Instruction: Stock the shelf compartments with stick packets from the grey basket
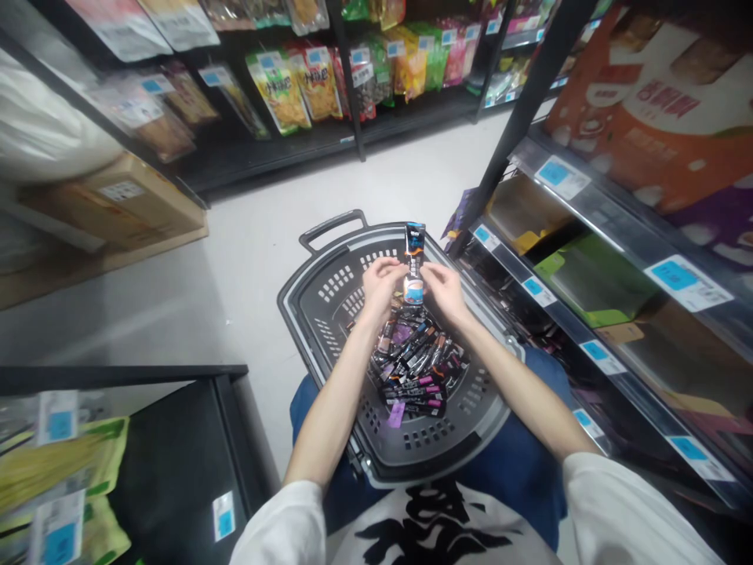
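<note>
Both hands have their fingers nearly closed, the left hand (381,286) and right hand (445,290) pinching a narrow black-and-blue packet (414,263) by its side edges above small dark packets (419,353) in a plastic shopping basket (412,449).

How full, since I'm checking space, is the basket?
Partly filled: small packets lie heaped inside the basket, with its slotted walls visible around them.

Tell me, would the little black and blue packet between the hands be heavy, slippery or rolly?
The packet is probably light: it looks small and slim, with the left hand and right hand at its sides. It may be slippery, since its wrapper looks shiny. It likely won't roll, as it seems flattish.
</note>
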`<state>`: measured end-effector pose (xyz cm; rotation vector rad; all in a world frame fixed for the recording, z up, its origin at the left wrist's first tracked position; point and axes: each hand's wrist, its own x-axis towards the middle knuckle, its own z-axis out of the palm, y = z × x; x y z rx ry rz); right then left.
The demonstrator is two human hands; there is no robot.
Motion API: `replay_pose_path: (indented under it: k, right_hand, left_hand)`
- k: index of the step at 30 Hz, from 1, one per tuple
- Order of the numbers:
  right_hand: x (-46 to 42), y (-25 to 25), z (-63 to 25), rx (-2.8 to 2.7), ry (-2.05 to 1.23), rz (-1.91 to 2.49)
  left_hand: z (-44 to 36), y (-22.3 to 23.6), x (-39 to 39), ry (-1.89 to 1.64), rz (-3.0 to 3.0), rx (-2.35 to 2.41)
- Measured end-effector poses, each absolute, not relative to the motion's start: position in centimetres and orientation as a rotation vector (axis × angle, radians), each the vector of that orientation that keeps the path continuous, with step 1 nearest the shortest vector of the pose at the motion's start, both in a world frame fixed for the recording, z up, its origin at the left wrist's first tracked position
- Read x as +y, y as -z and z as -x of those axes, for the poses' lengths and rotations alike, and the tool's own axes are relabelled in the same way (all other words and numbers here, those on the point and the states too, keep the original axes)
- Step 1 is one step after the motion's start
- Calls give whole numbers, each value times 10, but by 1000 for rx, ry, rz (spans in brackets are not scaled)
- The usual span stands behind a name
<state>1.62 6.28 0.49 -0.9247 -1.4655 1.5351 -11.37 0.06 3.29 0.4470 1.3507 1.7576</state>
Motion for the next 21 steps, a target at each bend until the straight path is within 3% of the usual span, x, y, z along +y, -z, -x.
replay_pose_path:
  k: [7, 15, 21]
  right_hand:
    - [59, -12, -29, -2103, -619, 591]
    - [55, -17, -30, -2331, -548, 420]
    - [56, -69, -47, -2621, -524, 373]
  left_hand:
    - [119, -39, -2, -1753, -295, 1234]
    - [115, -39, -2, -1543, -322, 1049]
    - [115, -42, -4, -1473, -268, 912]
